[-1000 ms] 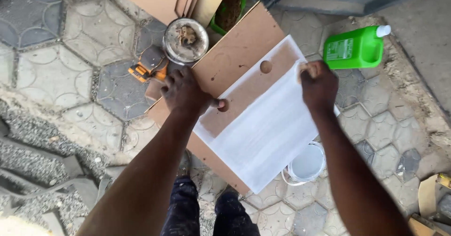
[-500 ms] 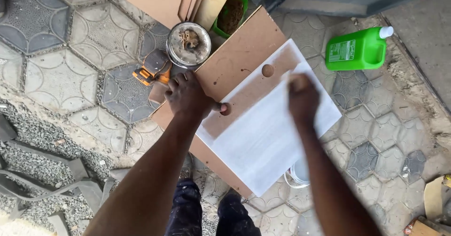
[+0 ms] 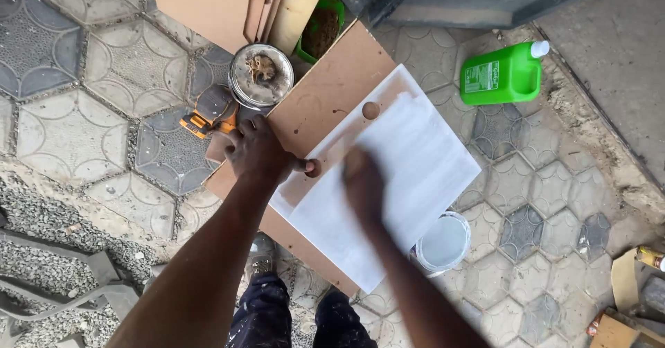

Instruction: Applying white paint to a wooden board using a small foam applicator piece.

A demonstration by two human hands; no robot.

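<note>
Head view, left to right: the left hand (image 3: pixel 258 153) is pressed flat, fingers spread, on the brown board (image 3: pixel 332 78) near its left edge, pinning it. The right hand (image 3: pixel 364 182) has been dragged from the white panel's (image 3: pixel 409 175) far right corner to its near left part; it's blurred, so the grip can't be told. So wiping or sanding seems underway. An open tin (image 3: pixel 261 75) with brownish gunk is seen above, a white bucket (image 3: pixel 443 243) of pale paint at the board's lower right edge, a capped green jug (image 3: pixel 502 76) further right.

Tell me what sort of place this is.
Probably an outdoor yard used as a carpentry and painting spot: hexagonal paving stones underfoot, stacked boards, and a white paint bucket beside the half-painted panel.
</note>
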